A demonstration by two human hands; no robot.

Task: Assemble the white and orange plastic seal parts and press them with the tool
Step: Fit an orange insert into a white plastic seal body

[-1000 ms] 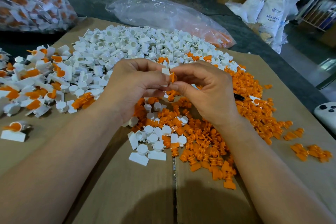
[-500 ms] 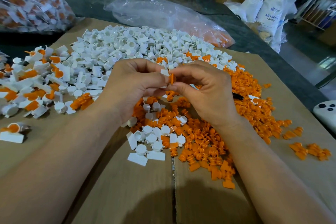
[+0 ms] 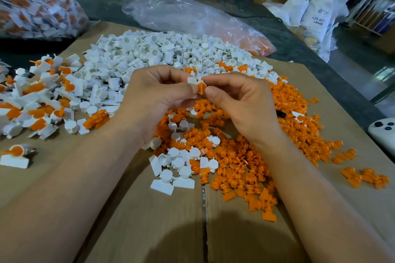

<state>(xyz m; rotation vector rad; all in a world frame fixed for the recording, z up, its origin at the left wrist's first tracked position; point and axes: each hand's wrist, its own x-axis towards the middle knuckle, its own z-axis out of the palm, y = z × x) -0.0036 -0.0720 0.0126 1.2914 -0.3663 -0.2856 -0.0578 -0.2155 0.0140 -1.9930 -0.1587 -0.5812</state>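
Your left hand [image 3: 154, 100] pinches the white part [image 3: 192, 80] between thumb and fingertips. Your right hand [image 3: 241, 104] pinches the orange part [image 3: 201, 88] against it. Both parts are raised above the heap of orange pieces [image 3: 245, 156] on the cardboard [image 3: 149, 220]. The two parts touch, but I cannot tell whether the orange one is seated. Line it up square with the white part's opening, hold the white part steady, and push straight in, not at a slant. Pressing with the tool likely comes after.

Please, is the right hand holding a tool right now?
No, the right hand pinches an orange part against the white part in the left hand.
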